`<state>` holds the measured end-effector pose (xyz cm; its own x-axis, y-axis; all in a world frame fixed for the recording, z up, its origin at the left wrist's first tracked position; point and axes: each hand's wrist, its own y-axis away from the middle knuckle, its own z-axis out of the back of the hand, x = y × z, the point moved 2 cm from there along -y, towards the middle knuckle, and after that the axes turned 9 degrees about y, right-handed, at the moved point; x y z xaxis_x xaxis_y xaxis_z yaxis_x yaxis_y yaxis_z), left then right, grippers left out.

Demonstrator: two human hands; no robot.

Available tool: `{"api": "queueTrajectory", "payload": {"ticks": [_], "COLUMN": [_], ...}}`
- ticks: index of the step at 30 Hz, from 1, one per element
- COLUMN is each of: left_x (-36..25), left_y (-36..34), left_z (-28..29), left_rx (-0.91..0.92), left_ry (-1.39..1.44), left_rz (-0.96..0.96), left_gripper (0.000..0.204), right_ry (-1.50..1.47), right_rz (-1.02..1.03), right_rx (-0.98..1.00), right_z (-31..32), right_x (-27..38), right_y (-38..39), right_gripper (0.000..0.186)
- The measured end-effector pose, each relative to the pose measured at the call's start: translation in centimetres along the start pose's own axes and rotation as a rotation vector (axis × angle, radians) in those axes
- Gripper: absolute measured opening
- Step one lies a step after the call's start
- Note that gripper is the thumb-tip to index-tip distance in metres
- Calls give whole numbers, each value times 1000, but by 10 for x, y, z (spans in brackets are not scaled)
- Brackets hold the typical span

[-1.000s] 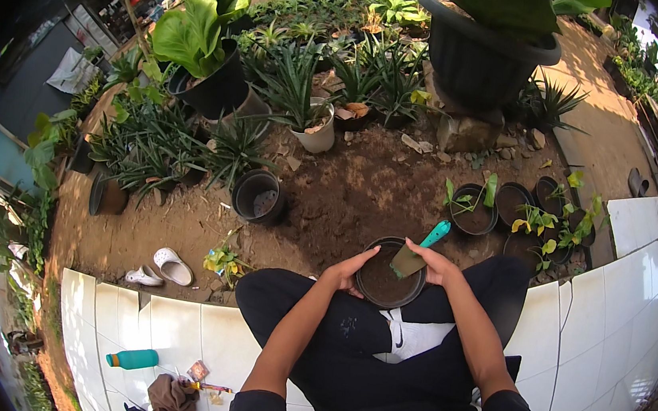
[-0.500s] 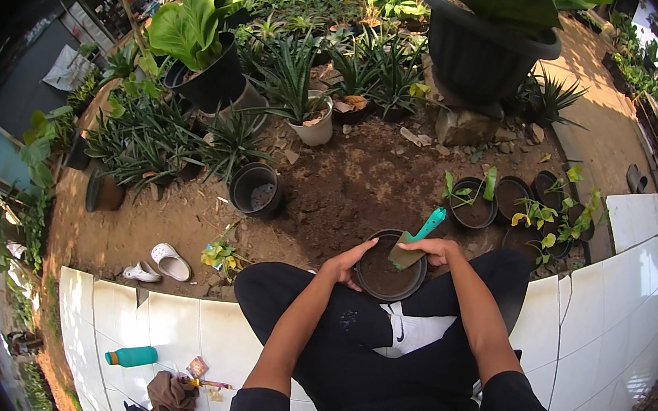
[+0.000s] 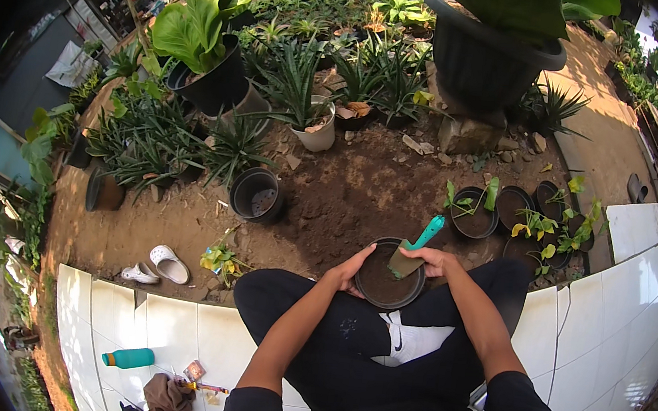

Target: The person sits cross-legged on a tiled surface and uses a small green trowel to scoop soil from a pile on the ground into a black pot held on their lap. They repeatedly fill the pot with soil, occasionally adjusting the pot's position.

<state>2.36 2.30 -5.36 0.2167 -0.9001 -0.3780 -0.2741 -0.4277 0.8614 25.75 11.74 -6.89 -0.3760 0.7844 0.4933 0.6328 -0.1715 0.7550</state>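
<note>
A round black plant pot (image 3: 375, 295) filled with brown soil rests over my crossed legs. My left hand (image 3: 352, 271) is closed on its left side, thumb up at the rim and fingers round the outer wall. My right hand (image 3: 433, 262) is at the right rim, its thumb pressed on a hand trowel (image 3: 426, 233); its other fingers are mostly hidden. The trowel has a teal handle that points up and away, and its soil-smeared blade (image 3: 404, 263) leans over the soil in the pot.
Several soil-filled black pots, some with leafy seedlings (image 3: 537, 217), stand to the right. An open black pot (image 3: 257, 195) sits left of the dug soil (image 3: 330, 198). Cut leaves (image 3: 221, 258), white clogs (image 3: 170, 264) and a teal bottle (image 3: 128, 358) lie to the left. White tiles (image 3: 211, 333) edge the bed.
The whole view has shifted slightly. Both hands keep the same hold on the pot and trowel.
</note>
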Motion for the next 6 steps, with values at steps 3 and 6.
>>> {"api": "queueTrajectory", "payload": {"ticks": [3, 6], "left_x": [0, -4], "left_y": [-4, -10], "left_z": [2, 11], "left_rx": [28, 52], "left_ry": [24, -2], "left_rz": [-42, -69], "left_gripper": [99, 105], "right_ry": [-27, -38], "right_rz": [47, 82], "right_rx": [-27, -25], "right_z": [-5, -5], "right_x": [1, 7], "right_y": [-1, -4], "right_gripper": [62, 61]}}
